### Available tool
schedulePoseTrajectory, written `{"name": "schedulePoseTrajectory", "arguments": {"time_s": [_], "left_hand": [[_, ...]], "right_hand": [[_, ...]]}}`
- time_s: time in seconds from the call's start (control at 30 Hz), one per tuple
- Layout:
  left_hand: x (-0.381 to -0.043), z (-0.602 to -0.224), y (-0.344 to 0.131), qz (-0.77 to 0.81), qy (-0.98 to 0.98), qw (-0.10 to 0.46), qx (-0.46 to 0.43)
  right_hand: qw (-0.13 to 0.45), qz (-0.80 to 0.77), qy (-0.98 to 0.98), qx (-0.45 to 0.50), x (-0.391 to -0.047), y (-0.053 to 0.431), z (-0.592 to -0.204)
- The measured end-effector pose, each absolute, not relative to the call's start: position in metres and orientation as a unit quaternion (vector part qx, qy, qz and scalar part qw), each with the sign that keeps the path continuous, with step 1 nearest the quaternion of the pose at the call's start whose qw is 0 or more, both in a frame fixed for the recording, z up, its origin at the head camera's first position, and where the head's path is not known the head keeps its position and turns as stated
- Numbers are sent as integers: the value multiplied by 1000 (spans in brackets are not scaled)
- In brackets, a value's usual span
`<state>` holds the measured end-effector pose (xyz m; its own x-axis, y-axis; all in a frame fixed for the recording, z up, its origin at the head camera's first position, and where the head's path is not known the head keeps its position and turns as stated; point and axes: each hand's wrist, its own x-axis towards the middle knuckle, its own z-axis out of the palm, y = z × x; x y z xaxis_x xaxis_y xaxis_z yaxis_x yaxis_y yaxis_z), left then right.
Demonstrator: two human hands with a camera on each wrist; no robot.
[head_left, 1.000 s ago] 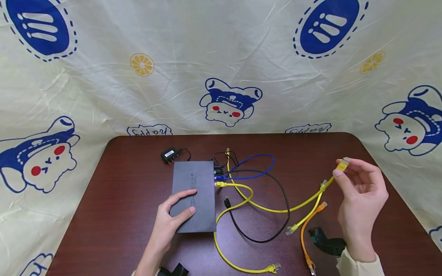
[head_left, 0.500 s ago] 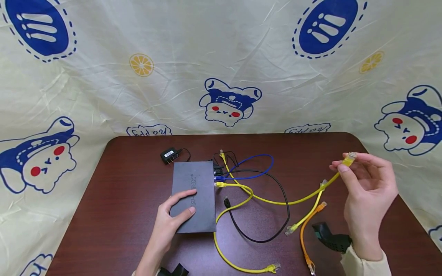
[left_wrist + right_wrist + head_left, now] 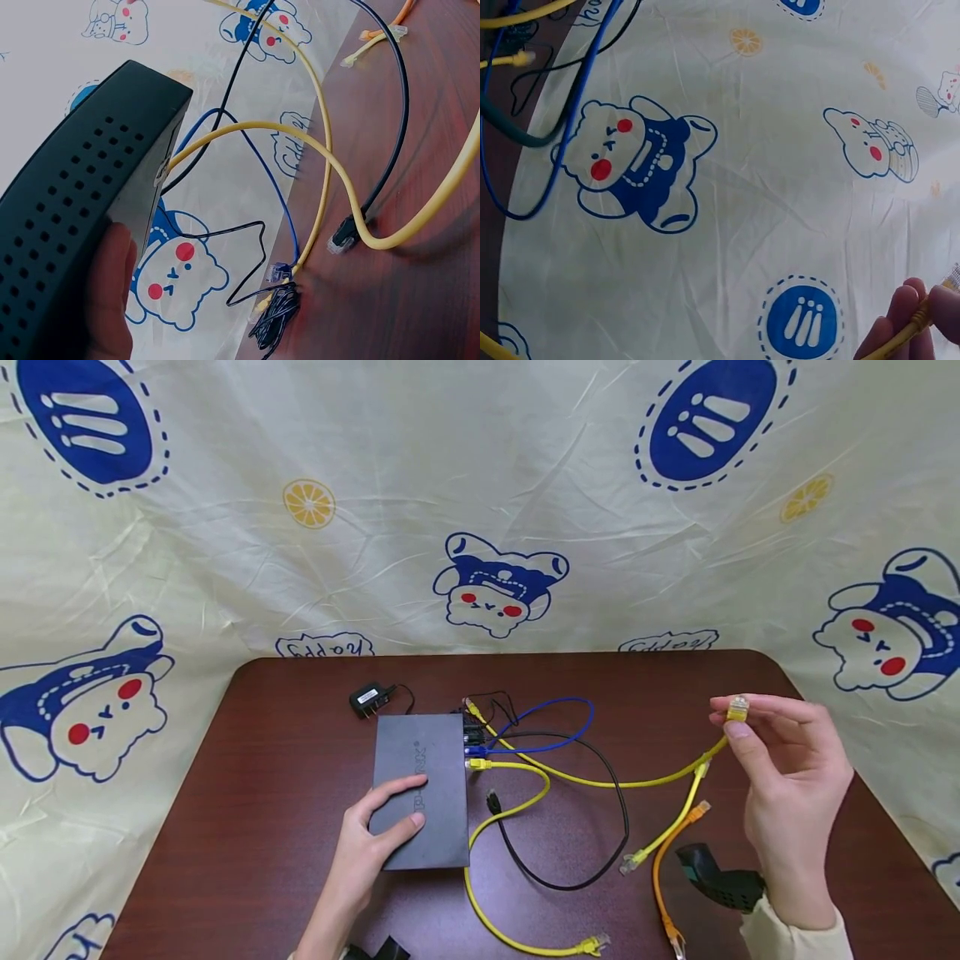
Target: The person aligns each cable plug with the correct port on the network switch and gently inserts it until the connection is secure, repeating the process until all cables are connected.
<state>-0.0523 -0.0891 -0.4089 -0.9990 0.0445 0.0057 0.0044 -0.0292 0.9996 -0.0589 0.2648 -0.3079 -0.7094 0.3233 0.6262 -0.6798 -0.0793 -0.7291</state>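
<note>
My left hand grips the near left part of a dark grey network switch, thumb and forefinger on its top. Tilted in the left wrist view, the switch shows its vented side and a finger along its edge. My right hand, at the table's right, pinches the yellow network cable by its clear-tipped plug, which points up. That cable runs left to a loose end by the switch's ports. A second yellow cable and a blue cable are plugged into the switch.
A black cable curves across the middle of the table. Short yellow and orange cables lie beside my right wrist. A black power adapter sits behind the switch. A patterned sheet hangs beyond the table.
My right hand has shifted slightly right, then partly back, turning the pinched plug upright. The cable's far end has slid left and nearer, towards the switch. My left hand stays put.
</note>
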Motion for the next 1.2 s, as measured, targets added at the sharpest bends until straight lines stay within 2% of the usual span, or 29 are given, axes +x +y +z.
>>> {"name": "schedulePoseTrajectory", "arguments": {"time_s": [0.27, 0.83, 1.2], "left_hand": [[-52, -410, -89, 720, 694, 17, 17], [-52, -410, -88, 724, 690, 25, 14], [-53, -411, -88, 724, 689, 27, 14]], "right_hand": [[375, 709, -570, 176, -55, 260, -294], [298, 661, -629, 282, -57, 250, -272], [327, 643, -632, 284, -60, 256, -249]]}}
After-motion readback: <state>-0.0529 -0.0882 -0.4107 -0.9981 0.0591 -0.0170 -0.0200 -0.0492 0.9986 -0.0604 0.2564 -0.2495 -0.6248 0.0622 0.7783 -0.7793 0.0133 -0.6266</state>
